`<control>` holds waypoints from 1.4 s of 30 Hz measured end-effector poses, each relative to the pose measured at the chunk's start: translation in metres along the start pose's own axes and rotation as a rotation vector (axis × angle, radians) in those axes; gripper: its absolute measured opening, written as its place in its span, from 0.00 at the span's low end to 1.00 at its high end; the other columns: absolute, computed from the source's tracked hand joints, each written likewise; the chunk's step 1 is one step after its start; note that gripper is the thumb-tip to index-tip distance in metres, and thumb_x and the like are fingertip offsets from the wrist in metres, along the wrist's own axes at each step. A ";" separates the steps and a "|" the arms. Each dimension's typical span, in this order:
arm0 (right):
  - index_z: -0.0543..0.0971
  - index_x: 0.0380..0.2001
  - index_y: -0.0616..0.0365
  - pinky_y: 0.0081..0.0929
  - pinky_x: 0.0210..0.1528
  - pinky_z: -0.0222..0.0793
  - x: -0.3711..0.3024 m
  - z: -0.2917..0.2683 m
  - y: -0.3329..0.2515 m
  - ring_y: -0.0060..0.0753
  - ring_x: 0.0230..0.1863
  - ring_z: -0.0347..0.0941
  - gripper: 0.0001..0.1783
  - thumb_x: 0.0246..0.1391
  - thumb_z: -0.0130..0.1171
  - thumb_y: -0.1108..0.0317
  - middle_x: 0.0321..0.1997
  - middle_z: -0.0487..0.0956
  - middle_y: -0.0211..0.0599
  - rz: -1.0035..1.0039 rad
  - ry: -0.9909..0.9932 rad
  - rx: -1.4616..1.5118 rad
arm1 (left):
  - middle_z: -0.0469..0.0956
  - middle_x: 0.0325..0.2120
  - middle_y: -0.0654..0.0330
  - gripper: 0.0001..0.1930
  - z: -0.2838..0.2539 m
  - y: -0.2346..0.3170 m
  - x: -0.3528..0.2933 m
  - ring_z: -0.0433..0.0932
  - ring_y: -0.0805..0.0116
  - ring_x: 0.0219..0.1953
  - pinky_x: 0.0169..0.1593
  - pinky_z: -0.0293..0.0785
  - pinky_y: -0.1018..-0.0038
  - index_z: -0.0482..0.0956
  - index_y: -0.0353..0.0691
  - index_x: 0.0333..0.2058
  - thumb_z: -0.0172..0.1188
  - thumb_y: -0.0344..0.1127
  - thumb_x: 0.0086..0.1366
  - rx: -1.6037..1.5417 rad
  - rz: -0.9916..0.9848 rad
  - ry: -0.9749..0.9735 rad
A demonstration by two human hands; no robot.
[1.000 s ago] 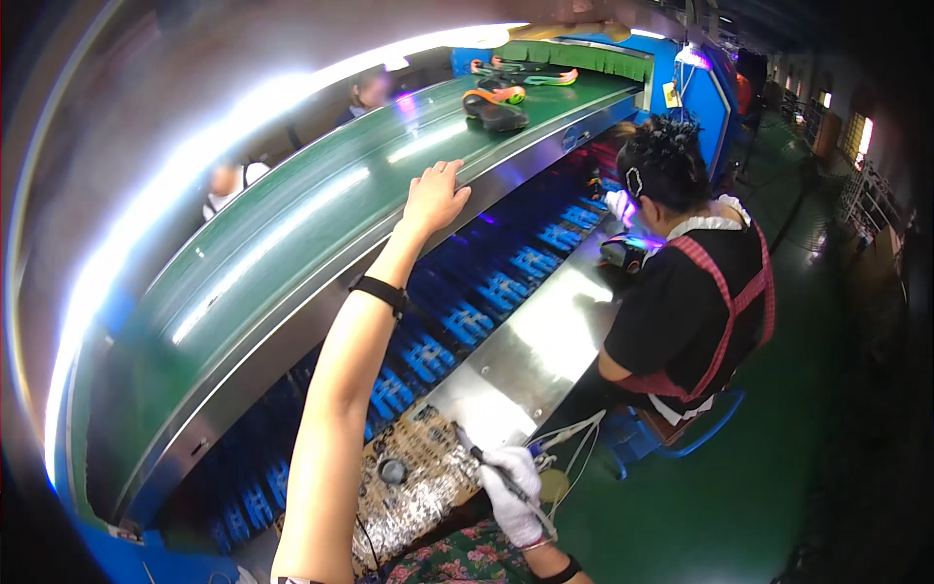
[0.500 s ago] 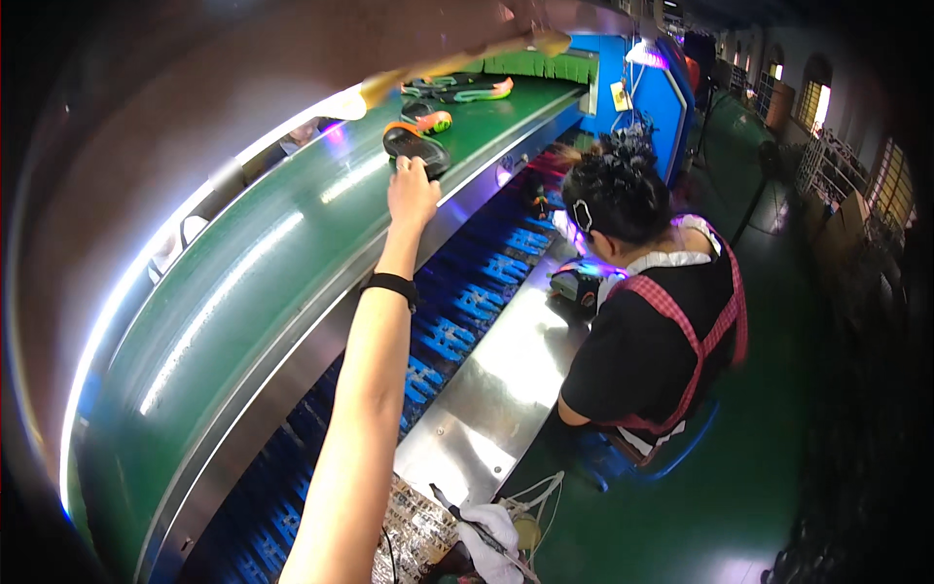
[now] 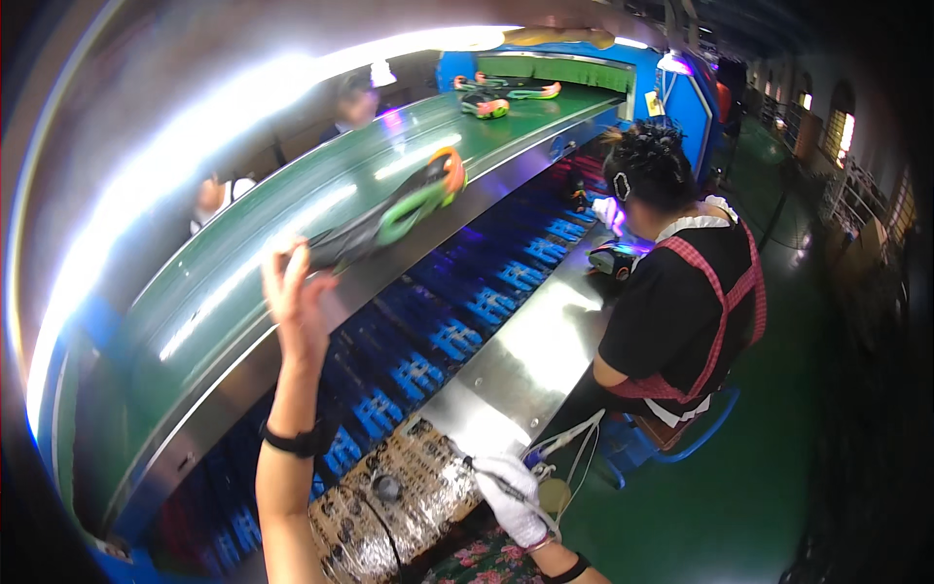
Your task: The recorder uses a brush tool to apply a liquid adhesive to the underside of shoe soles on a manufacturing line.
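My bare left hand (image 3: 300, 307), with a black band at its wrist, grips one end of a shoe sole (image 3: 404, 209). The sole is dark with green and orange edges, blurred by motion and tilted above the near edge of a green conveyor belt (image 3: 233, 263). In a white glove, my right hand (image 3: 511, 498) is closed round a thin dark pen-like tool (image 3: 501, 479). It lies low in the view, beside a worktop covered with crinkled, stained foil (image 3: 418, 477).
More soles (image 3: 486, 102) lie on the belt's far part, by a green curtain (image 3: 555, 70). Below runs a rack with blue holders (image 3: 457, 341). A co-worker (image 3: 671, 282) sits at the right with a shoe (image 3: 613, 261) at a metal shelf (image 3: 516, 360). White cables (image 3: 584, 448) hang nearby.
My left hand has drawn back from the belt, toward me and to the left, bringing the sole with it. My gloved right hand shows more fully at the bottom.
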State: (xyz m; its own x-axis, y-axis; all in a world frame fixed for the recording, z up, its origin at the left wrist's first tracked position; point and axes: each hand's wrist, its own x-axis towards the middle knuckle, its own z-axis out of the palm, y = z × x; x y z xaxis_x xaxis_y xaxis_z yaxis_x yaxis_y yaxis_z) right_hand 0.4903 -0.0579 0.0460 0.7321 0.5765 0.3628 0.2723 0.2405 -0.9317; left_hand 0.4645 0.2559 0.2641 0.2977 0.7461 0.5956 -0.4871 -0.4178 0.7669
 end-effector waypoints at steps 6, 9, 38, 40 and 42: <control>0.82 0.37 0.58 0.34 0.49 0.74 -0.027 0.007 0.005 0.39 0.44 0.79 0.08 0.52 0.68 0.76 0.39 0.83 0.39 -0.101 0.032 -0.096 | 0.74 0.53 0.53 0.22 -0.169 0.118 -0.134 0.75 0.66 0.55 0.59 0.72 0.71 0.72 0.33 0.55 0.50 0.25 0.61 0.228 0.157 0.131; 0.82 0.36 0.58 0.30 0.47 0.74 -0.038 0.028 -0.029 0.31 0.42 0.78 0.08 0.53 0.68 0.78 0.38 0.82 0.35 -0.013 -0.001 -0.001 | 0.81 0.47 0.56 0.18 -0.231 0.133 -0.199 0.79 0.68 0.52 0.60 0.71 0.72 0.79 0.30 0.50 0.50 0.19 0.61 0.532 0.102 0.170; 0.84 0.42 0.64 0.28 0.51 0.76 -0.143 0.155 -0.095 0.29 0.46 0.80 0.12 0.53 0.66 0.80 0.45 0.84 0.38 0.117 -0.539 0.378 | 0.82 0.42 0.48 0.50 -0.304 0.054 -0.423 0.83 0.53 0.44 0.50 0.81 0.57 0.73 0.37 0.57 0.28 0.80 0.67 -0.578 -0.619 0.392; 0.84 0.42 0.64 0.29 0.51 0.76 -0.138 0.146 -0.100 0.30 0.47 0.81 0.12 0.52 0.67 0.80 0.45 0.84 0.39 0.094 -0.532 0.326 | 0.82 0.41 0.46 0.51 -0.281 0.052 -0.430 0.84 0.51 0.41 0.45 0.84 0.56 0.73 0.37 0.57 0.24 0.81 0.67 -0.697 -0.803 0.347; 0.85 0.41 0.64 0.31 0.51 0.76 -0.132 0.136 -0.098 0.34 0.46 0.82 0.13 0.50 0.69 0.80 0.44 0.85 0.40 -0.074 -0.568 0.218 | 0.82 0.41 0.44 0.51 -0.255 0.056 -0.438 0.84 0.50 0.42 0.47 0.83 0.54 0.72 0.36 0.59 0.25 0.81 0.67 -0.916 -0.954 0.360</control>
State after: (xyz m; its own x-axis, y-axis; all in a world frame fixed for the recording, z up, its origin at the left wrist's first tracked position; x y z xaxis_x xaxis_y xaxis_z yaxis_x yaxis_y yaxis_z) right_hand 0.2818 -0.0519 0.0920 0.2526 0.8638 0.4360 0.1324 0.4155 -0.8999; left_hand 0.0976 0.0383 -0.0150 0.6610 0.6995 -0.2717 -0.6206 0.7131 0.3261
